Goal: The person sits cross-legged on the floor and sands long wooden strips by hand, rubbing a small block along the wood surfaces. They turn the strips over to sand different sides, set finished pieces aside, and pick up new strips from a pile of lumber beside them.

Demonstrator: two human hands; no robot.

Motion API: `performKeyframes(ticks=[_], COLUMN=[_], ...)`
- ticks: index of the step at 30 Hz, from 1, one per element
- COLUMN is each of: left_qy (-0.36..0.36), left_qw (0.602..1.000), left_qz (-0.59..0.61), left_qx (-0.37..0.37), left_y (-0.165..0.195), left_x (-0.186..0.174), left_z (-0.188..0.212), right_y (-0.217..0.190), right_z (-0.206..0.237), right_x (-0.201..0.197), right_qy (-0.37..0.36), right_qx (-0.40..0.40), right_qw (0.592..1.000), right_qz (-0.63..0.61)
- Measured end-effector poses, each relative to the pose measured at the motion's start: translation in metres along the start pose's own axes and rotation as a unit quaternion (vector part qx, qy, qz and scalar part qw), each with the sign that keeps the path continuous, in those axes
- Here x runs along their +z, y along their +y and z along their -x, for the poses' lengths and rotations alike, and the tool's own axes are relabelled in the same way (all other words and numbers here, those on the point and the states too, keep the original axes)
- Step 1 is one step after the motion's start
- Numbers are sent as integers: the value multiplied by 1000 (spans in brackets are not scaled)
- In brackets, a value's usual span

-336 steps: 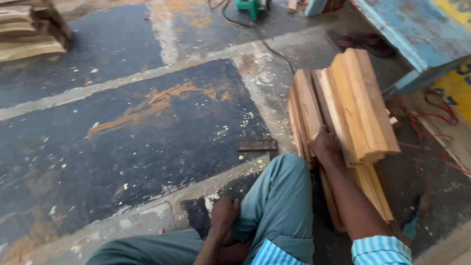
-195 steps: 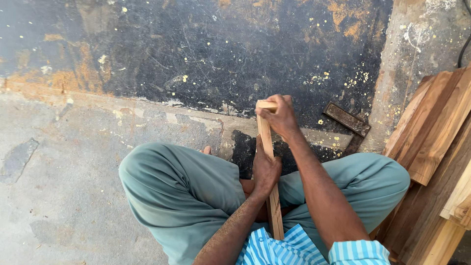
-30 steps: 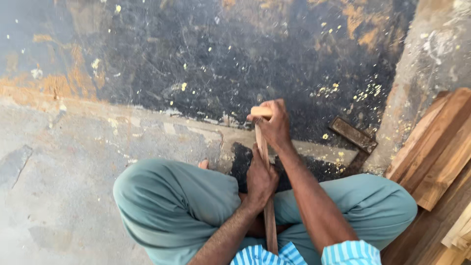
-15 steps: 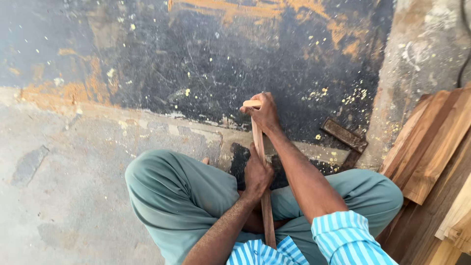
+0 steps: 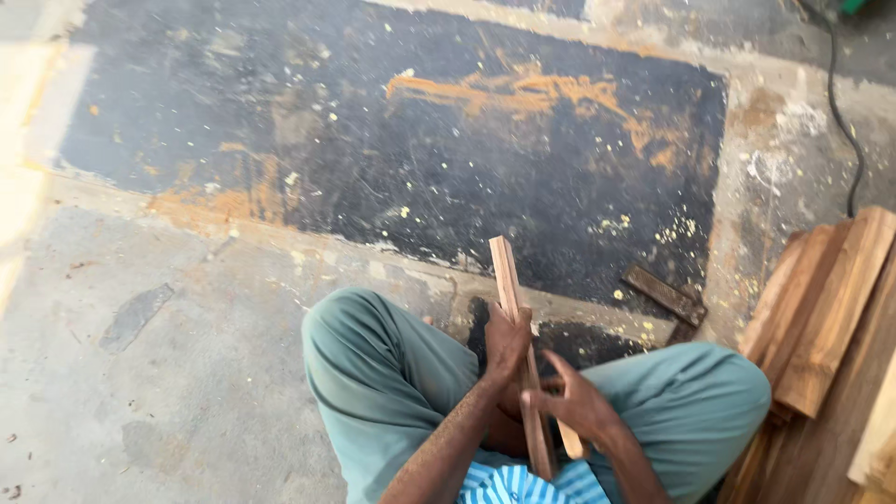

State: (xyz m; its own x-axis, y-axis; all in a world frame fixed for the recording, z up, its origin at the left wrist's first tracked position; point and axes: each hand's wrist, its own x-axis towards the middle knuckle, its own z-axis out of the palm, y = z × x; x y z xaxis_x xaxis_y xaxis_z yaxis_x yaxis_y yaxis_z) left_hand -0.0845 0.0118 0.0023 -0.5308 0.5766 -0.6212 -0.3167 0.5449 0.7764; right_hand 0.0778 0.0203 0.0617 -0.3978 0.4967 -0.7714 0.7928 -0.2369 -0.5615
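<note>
My left hand (image 5: pixel 507 343) grips a wooden strip (image 5: pixel 516 336) upright between my knees. My right hand (image 5: pixel 576 403), fingers spread, touches it lower down.

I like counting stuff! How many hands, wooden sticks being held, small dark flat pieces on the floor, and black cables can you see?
Hands: 2 (left hand, right hand)
Held wooden stick: 1
Dark flat piece: 1
Black cable: 1
Total: 5

Teal-green trousers (image 5: pixel 392 383), blue-and-white striped shirt (image 5: pixel 509 483), tan wooden strip (image 5: pixel 509 289), black orange-smeared floor patch (image 5: pixel 420 140).
</note>
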Motion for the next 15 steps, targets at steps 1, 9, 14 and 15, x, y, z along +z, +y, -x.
performKeyframes(ticks=[1, 9, 14, 15], left_qy=[9, 113, 195, 256], left_qw=[1000, 955, 967, 943], left_qz=[14, -158, -77, -135], left_qx=[21, 225, 147, 164], left_y=[12, 122, 114, 100], left_x=[-10, -132, -255, -285], left_z=[0, 72, 101, 103], right_y=[-7, -126, -135, -130], right_z=[7, 26, 36, 32], right_x=[7, 68, 76, 59], right_qy=[-28, 63, 45, 70], right_qx=[-35, -145, -460, -302], right_qw=[999, 962, 881, 947], right_qz=[2, 223, 105, 80])
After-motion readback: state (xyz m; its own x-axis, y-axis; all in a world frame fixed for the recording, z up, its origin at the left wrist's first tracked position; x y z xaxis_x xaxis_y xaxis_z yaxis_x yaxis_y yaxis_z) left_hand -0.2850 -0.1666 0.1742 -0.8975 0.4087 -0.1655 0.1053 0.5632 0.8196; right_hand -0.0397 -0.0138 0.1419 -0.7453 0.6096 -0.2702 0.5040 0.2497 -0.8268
